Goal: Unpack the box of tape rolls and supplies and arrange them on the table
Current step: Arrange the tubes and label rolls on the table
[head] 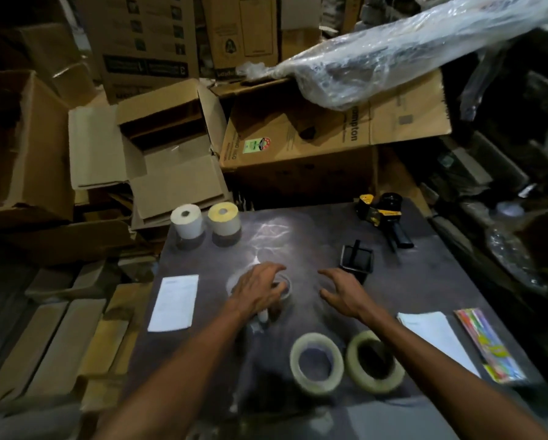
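Note:
My left hand point(257, 289) lies over a clear tape roll point(285, 285) in the middle of the dark table point(298, 246), fingers spread on its top. A small white object point(263, 317) shows under my wrist. My right hand point(342, 290) hovers open just right of that roll, holding nothing. Two tape rolls lie flat at the near edge: a pale one point(317, 362) and a greenish one point(374, 360). Two label rolls, white point(186, 220) and yellowish point(224, 218), stand at the far left. A yellow and black tape dispenser point(382, 215) lies at the far right.
A small black box point(356, 260) stands beside my right hand. White paper sheets lie at the left point(174, 302) and right point(434, 338), with a colourful packet point(487, 344) at the right edge. An open cardboard box point(167, 144) and stacked cartons crowd behind and left of the table.

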A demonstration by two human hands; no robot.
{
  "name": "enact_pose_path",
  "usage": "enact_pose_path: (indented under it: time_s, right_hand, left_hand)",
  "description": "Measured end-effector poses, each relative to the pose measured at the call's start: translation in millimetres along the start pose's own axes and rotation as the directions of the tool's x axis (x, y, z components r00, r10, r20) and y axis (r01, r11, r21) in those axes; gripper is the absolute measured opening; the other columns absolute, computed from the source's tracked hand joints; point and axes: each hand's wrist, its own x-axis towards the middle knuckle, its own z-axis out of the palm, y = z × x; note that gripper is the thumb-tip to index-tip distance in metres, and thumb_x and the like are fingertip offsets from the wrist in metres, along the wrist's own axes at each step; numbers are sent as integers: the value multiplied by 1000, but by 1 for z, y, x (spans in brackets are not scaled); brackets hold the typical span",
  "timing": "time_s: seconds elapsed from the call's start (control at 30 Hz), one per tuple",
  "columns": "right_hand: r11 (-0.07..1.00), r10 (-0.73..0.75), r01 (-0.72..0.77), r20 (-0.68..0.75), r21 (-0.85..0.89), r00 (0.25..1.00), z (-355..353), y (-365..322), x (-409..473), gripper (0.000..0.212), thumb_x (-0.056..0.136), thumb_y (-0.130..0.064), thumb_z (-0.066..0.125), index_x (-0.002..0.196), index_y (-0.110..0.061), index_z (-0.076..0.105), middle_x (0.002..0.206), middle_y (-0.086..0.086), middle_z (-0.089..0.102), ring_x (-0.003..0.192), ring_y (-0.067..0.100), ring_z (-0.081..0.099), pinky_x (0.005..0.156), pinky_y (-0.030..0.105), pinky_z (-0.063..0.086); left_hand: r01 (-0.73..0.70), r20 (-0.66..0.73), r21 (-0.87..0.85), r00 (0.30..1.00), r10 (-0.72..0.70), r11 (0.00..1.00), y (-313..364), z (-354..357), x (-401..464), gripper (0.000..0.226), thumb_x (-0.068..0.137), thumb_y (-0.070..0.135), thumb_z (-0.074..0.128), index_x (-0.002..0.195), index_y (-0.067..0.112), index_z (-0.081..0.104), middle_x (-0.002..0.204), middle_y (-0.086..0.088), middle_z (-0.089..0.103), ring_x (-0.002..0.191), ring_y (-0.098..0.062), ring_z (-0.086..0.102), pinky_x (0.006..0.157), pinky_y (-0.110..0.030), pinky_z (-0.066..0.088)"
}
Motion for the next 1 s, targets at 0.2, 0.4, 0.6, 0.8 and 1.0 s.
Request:
enact_pose_path:
  time_s: [0.2, 0.4, 0.6, 0.8, 1.0]
  right_hand:
    - [999, 36, -39, 117, 20, 992, -1, 51, -60, 60, 85, -29, 69, 139, -12, 51, 140, 13, 52, 129, 27, 49, 105, 27, 34]
    - [993, 57, -24, 288, -119, 956, 7, 74, -97, 89, 69, -55, 77, 145, -25, 42, 150, 12, 35, 136, 30, 37, 111, 32, 33]
    - [986, 78, -9, 416, -164, 906, 7, 73, -112, 127, 47, -64, 85, 150, -37, 17, 155, 6, 20, 138, 33, 32, 109, 43, 39]
    - [984, 78, -5, 401, -178, 913, 11, 71, -114, 126, 47, -57, 87, 149, -41, 15, 154, 5, 21, 135, 34, 32, 106, 46, 42]
    - [986, 51, 9, 353, -166, 934, 6, 66, -113, 123, 44, -63, 83, 147, -38, 22, 145, 3, 32, 128, 31, 40, 103, 43, 45]
  left_hand:
    - [-43, 17, 83, 999, 42, 996, 69, 40, -35, 48, 89, 45, 50, 132, 26, 55, 133, 1, 59, 123, -21, 53, 103, -39, 44]
    - [57, 208, 155, 974, -89, 986, 96, 76, -67, 74, 81, 66, 50, 144, 28, 39, 146, -1, 45, 132, -26, 45, 108, -42, 39]
    - [155, 352, 142, 915, -196, 978, 98, 95, -89, 109, 62, 76, 67, 150, 30, 23, 151, -6, 30, 138, -32, 34, 112, -47, 34]
    - [82, 351, 132, 928, -124, 988, 96, 100, -92, 109, 59, 68, 73, 149, 32, 22, 146, -4, 30, 132, -30, 36, 109, -45, 37]
    - [53, 314, 108, 946, -85, 993, 85, 103, -86, 104, 51, 73, 71, 139, 35, 31, 140, -1, 36, 126, -27, 40, 104, -45, 42]
